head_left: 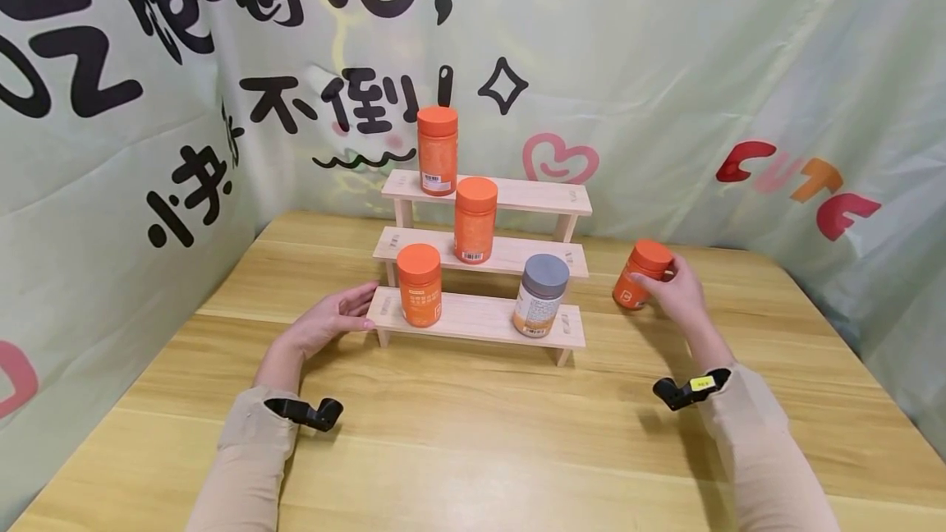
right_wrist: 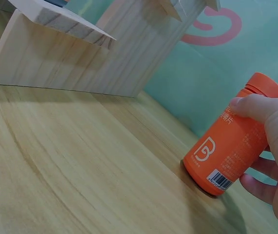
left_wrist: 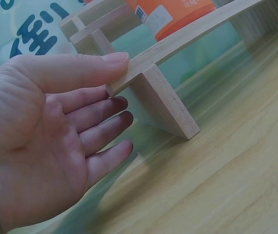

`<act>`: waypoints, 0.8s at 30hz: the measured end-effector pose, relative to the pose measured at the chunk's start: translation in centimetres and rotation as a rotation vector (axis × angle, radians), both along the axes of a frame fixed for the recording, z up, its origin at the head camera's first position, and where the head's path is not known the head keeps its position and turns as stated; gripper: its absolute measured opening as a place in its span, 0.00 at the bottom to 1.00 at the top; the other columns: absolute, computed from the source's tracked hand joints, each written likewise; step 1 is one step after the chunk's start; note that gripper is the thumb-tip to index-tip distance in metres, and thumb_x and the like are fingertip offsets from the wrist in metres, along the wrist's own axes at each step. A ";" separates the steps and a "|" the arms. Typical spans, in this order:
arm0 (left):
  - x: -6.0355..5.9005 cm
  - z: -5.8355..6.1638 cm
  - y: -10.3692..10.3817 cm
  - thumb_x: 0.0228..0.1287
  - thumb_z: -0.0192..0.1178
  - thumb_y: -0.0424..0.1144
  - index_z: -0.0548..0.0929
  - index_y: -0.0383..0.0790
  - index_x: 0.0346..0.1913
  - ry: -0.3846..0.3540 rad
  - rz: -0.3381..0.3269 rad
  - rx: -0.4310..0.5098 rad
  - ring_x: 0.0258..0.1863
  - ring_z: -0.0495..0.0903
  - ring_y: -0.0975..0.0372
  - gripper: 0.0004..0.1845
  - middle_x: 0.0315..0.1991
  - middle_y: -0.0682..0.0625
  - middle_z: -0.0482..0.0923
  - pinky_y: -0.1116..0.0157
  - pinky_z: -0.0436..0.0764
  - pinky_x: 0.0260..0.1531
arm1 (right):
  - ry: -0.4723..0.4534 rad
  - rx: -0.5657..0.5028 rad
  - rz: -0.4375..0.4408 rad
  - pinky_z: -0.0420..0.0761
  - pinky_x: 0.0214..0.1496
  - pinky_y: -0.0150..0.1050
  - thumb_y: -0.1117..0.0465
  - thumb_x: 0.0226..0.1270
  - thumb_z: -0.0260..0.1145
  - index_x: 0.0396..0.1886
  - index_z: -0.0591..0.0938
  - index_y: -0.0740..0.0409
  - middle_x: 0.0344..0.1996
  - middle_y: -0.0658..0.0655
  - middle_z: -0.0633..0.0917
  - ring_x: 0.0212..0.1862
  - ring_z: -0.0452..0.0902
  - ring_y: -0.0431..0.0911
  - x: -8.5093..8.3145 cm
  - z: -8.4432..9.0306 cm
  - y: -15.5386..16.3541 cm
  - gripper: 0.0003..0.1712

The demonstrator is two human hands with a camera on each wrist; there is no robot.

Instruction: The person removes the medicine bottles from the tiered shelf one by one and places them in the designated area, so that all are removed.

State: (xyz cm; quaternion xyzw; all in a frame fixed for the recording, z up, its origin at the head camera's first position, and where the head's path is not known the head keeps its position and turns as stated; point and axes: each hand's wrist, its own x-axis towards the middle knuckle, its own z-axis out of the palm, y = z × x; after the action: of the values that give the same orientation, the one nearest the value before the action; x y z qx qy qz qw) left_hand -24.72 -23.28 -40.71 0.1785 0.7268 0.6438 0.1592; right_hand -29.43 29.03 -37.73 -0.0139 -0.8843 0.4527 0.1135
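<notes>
Over at the right of the table, my right hand point(head_left: 678, 290) grips an orange jar point(head_left: 636, 279) with an orange lid, thumb on the near side. In the right wrist view its base is at or just above the tabletop; I cannot tell which. My left hand point(head_left: 330, 320) is at the left end of a three-tier wooden display stand point(head_left: 473, 314). The left wrist view has the thumb touching the end of the lowest plank, the other fingers loosely extended beside and below it. On that tier stand an orange jar point(head_left: 420, 290) at left and a grey-lidded white-and-orange jar point(head_left: 542, 298) at right.
An orange jar point(head_left: 475, 224) stands on the middle tier and another orange jar point(head_left: 438, 153) on the top tier. Behind the wooden table point(head_left: 473, 450) hangs a pale green printed cloth point(head_left: 650, 64), which also runs down both sides.
</notes>
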 end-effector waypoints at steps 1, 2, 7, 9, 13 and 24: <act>0.0 0.0 0.0 0.58 0.61 0.32 0.46 0.25 0.70 -0.001 0.000 0.002 0.69 0.45 0.43 0.44 0.71 0.33 0.41 0.51 0.47 0.67 | 0.001 0.002 -0.003 0.71 0.49 0.41 0.53 0.62 0.64 0.63 0.61 0.71 0.55 0.72 0.71 0.53 0.69 0.59 0.0 0.0 0.0 0.38; 0.0 0.0 0.0 0.58 0.61 0.32 0.46 0.25 0.70 -0.003 0.001 0.005 0.69 0.45 0.43 0.44 0.71 0.33 0.41 0.51 0.47 0.67 | 0.001 0.000 -0.003 0.71 0.50 0.42 0.53 0.61 0.64 0.63 0.62 0.71 0.55 0.72 0.71 0.53 0.69 0.59 0.0 0.0 0.1 0.38; 0.1 0.0 0.0 0.57 0.62 0.32 0.46 0.25 0.70 0.003 0.004 -0.007 0.69 0.45 0.43 0.45 0.71 0.33 0.41 0.52 0.47 0.67 | 0.002 -0.025 0.003 0.71 0.53 0.44 0.55 0.61 0.65 0.63 0.61 0.71 0.56 0.72 0.70 0.55 0.68 0.60 0.0 -0.2 0.1 0.38; 0.1 0.0 0.0 0.57 0.62 0.33 0.46 0.25 0.70 0.010 0.003 -0.016 0.69 0.45 0.43 0.44 0.71 0.33 0.41 0.52 0.48 0.67 | 0.004 -0.034 0.004 0.71 0.52 0.42 0.56 0.61 0.65 0.64 0.60 0.71 0.56 0.72 0.70 0.55 0.68 0.59 0.0 -0.3 0.2 0.38; 0.2 0.1 0.0 0.58 0.61 0.32 0.45 0.24 0.70 0.016 -0.004 -0.012 0.69 0.45 0.42 0.44 0.71 0.32 0.41 0.51 0.47 0.67 | 0.009 -0.053 0.010 0.70 0.48 0.32 0.57 0.61 0.65 0.64 0.59 0.71 0.56 0.70 0.70 0.50 0.70 0.48 0.0 -0.5 0.3 0.39; 0.2 0.1 0.1 0.58 0.62 0.33 0.46 0.25 0.70 0.010 0.001 -0.008 0.69 0.45 0.43 0.44 0.71 0.32 0.42 0.51 0.48 0.67 | 0.005 -0.075 0.039 0.70 0.45 0.25 0.56 0.62 0.65 0.65 0.61 0.70 0.57 0.69 0.70 0.41 0.66 0.30 0.2 -0.7 0.7 0.38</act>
State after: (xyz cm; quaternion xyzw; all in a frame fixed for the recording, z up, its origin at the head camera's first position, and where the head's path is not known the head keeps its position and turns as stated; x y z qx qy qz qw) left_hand -24.52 -23.20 -40.63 0.1808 0.7305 0.6399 0.1558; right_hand -29.20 29.74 -38.47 0.0002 -0.8664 0.4879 0.1063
